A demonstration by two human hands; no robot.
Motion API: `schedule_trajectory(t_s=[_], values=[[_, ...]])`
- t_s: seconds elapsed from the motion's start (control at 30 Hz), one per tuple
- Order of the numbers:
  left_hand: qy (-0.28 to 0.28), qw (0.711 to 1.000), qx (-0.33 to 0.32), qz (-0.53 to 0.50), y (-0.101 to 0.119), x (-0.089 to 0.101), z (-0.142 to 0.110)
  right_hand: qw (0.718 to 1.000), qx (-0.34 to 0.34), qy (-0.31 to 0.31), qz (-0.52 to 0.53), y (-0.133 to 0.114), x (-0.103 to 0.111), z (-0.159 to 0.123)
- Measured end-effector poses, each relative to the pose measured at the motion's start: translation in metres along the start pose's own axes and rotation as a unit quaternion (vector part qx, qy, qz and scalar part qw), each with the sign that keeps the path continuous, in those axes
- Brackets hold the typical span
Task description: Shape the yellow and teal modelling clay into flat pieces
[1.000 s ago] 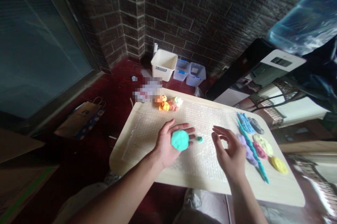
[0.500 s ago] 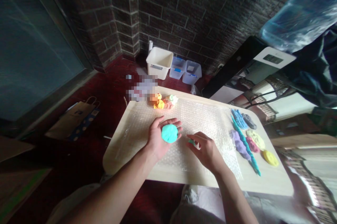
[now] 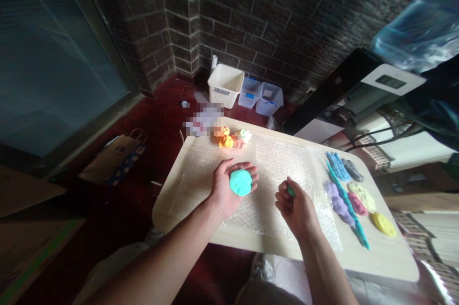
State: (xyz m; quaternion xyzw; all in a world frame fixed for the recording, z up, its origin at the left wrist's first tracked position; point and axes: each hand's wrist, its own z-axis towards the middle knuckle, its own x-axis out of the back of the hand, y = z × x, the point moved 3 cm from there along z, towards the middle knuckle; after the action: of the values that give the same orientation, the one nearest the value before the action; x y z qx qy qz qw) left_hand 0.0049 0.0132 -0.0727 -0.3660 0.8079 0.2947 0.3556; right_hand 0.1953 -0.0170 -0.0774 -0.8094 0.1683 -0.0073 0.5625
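Note:
My left hand is turned palm up, fingers loosely stretched. A flattened round disc of turquoise modelling clay rests on that palm and fingers. To its right, my right hand is raised over the table with curled fingers. It holds a small green piece of modelling clay between thumb and fingers, partly hidden. Beneath both hands lies a sheet of bubble wrap.
Right of the wrap are a long turquoise clay roll and purple, blue, pink and yellow clay. Orange clay sits at the table's far side. Plastic bins stand on the floor beyond.
My right hand has moved right, away from the left hand, and turned with its fingers curling more around the small green piece. The whole view has shifted slightly.

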Motion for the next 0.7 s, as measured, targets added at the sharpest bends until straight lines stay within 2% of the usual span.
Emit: schedule_trajectory(t_s=[0.13, 0.23, 0.47, 0.7], values=[[0.002, 1.0, 0.002, 0.003, -0.001, 0.0, 0.0, 0.995, -0.041, 0.04, 0.081, -0.001, -0.002, -0.005], [0.001, 1.0, -0.001, 0.003, -0.001, 0.0, 0.0, 0.992, -0.036, 0.064, 0.107, -0.004, -0.004, -0.009], [0.0, 1.0, -0.005, 0.009, -0.001, 0.002, 0.001, 0.995, -0.041, 0.028, 0.09, -0.004, -0.011, -0.011], [0.001, 1.0, -0.003, 0.007, -0.002, 0.002, 0.002, 0.998, -0.018, 0.049, 0.043, 0.0, -0.013, -0.011]])
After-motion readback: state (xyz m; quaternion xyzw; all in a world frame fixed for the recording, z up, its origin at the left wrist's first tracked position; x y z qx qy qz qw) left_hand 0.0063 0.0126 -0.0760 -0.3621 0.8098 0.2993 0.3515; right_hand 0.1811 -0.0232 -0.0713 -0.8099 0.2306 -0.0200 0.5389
